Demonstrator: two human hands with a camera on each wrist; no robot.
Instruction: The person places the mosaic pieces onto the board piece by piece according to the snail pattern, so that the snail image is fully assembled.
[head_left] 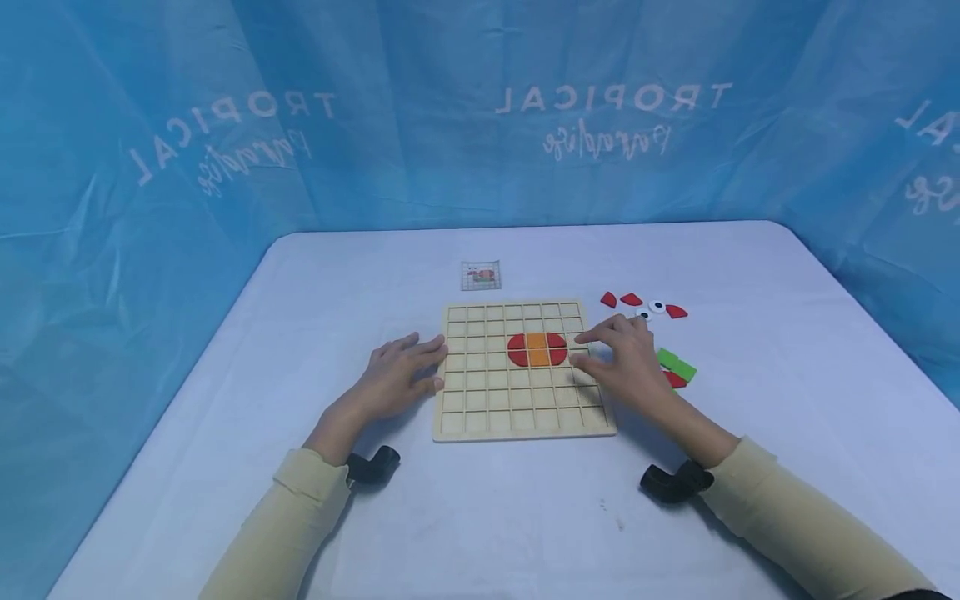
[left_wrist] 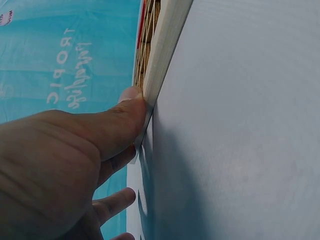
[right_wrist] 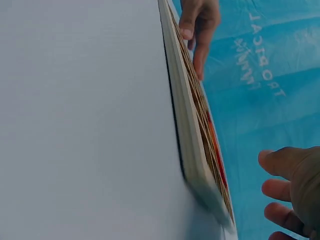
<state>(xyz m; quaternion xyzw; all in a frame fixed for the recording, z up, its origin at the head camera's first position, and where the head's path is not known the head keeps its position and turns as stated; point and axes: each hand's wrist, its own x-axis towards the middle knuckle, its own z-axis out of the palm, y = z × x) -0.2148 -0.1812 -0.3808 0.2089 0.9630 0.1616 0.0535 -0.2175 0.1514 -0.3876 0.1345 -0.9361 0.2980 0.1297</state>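
A wooden grid board [head_left: 487, 404] lies on the table with red curved pieces [head_left: 517, 352] and an orange block of pieces [head_left: 537, 357] set in its cells, forming a rounded shape right of the middle. My left hand [head_left: 393, 379] rests at the board's left edge; in the left wrist view its thumb [left_wrist: 132, 107] touches the rim and the other fingers spread beyond. Over the right side of the board hovers my right hand [head_left: 626, 362], thumb and forefinger apart with nothing seen between them. The right wrist view shows its fingers [right_wrist: 277, 162] off the board's edge.
Behind the board lies a small picture card [head_left: 481, 275] with a gridded figure. Loose red pieces [head_left: 632, 299] and round eye pieces [head_left: 657, 307] are at the back right. Green pieces [head_left: 678, 365] and another red piece [head_left: 674, 380] lie beside the right wrist. Blue curtains [head_left: 450, 167] surround the table.
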